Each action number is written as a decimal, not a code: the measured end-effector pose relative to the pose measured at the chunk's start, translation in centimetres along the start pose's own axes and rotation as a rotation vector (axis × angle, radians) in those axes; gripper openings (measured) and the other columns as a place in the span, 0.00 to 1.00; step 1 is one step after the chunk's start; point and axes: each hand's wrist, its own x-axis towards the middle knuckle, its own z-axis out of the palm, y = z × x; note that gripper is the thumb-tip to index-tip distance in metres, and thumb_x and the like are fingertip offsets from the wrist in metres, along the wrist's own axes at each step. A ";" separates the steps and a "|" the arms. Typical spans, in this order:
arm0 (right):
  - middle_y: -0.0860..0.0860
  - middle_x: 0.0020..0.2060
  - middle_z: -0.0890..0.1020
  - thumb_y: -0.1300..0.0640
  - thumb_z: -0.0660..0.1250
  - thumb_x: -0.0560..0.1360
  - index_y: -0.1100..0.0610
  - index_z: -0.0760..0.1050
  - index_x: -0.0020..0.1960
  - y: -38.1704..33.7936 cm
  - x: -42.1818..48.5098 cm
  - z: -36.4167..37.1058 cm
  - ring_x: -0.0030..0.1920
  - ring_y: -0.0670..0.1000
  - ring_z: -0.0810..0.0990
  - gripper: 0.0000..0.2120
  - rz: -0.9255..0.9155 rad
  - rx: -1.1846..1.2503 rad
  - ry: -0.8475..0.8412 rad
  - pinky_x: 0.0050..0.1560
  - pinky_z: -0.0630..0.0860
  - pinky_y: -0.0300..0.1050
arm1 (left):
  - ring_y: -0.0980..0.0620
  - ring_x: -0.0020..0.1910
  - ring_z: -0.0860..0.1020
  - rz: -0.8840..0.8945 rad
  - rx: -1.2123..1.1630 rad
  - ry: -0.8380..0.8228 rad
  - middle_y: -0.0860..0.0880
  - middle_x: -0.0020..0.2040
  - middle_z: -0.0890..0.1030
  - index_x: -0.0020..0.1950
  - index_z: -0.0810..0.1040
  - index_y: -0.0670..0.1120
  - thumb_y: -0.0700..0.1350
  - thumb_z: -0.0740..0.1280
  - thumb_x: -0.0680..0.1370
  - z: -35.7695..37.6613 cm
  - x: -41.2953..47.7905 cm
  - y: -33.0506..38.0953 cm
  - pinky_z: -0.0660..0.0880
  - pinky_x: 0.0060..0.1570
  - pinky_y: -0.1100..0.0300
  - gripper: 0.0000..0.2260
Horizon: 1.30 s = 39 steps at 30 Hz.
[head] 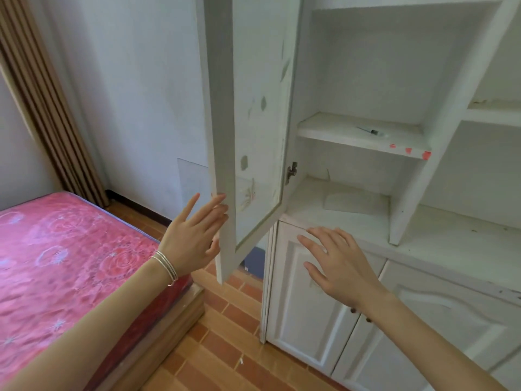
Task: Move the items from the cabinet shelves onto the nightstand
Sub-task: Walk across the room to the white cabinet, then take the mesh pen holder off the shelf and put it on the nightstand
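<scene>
The white cabinet's upper door [245, 114] stands swung open to the left. My left hand [194, 235], with thin bangles at the wrist, lies with straight fingers against the door's lower outer edge. My right hand [335, 263] hovers with spread fingers in front of the lower cabinet door, holding nothing. On the middle shelf [332, 134] lies a small syringe-like item [372, 131]. A flat white sheet [355, 203] rests on the bottom shelf. The nightstand is not in view.
A bed with a pink floral mattress [62, 263] fills the left. Brown curtains [48, 108] hang at the far left. Closed lower cabinet doors [304, 306] sit below the shelves, and a white counter ledge [456, 235] extends right. The floor is orange-brown tile [225, 348].
</scene>
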 end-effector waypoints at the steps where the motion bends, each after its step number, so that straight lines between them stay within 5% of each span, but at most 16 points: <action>1: 0.53 0.62 0.75 0.45 0.53 0.76 0.53 0.71 0.66 -0.1 0.2 -0.1 0.62 0.54 0.74 0.23 0.005 -0.002 0.003 0.64 0.65 0.55 | 0.47 0.74 0.59 -0.002 0.006 -0.014 0.44 0.66 0.75 0.62 0.78 0.39 0.49 0.54 0.75 0.1 -0.2 -0.4 0.57 0.70 0.39 0.22; 8: 0.54 0.60 0.76 0.46 0.53 0.76 0.54 0.72 0.65 -0.1 0.3 -1.3 0.60 0.55 0.75 0.23 0.035 -0.029 0.016 0.61 0.71 0.57 | 0.44 0.72 0.63 -0.006 -0.088 0.092 0.43 0.60 0.78 0.59 0.78 0.41 0.49 0.64 0.71 -0.3 0.4 1.4 0.57 0.69 0.38 0.20; 17: 0.55 0.60 0.77 0.46 0.54 0.75 0.55 0.72 0.65 1.4 -2.6 -2.4 0.61 0.55 0.74 0.23 0.109 -0.063 -0.007 0.62 0.67 0.55 | 0.41 0.62 0.72 0.016 -0.262 0.090 0.43 0.56 0.78 0.60 0.76 0.43 0.52 0.60 0.73 -2.2 2.7 5.8 0.59 0.69 0.41 0.20; 31: 0.55 0.60 0.77 0.47 0.53 0.75 0.55 0.72 0.65 10.5 -8.6 -5.4 0.60 0.56 0.74 0.23 0.265 -0.148 -0.021 0.62 0.70 0.56 | 0.42 0.62 0.73 0.142 -0.376 0.087 0.44 0.59 0.78 0.61 0.77 0.45 0.53 0.58 0.73 -3.7 12.3 15.4 0.65 0.66 0.42 0.21; 39: 0.56 0.59 0.77 0.47 0.53 0.75 0.55 0.73 0.64 17.5 -8.4 -7.7 0.59 0.57 0.75 0.23 0.202 -0.180 0.017 0.59 0.72 0.55 | 0.42 0.63 0.73 0.091 -0.335 0.135 0.43 0.59 0.78 0.61 0.77 0.46 0.54 0.56 0.74 -5.3 18.4 19.1 0.65 0.66 0.42 0.22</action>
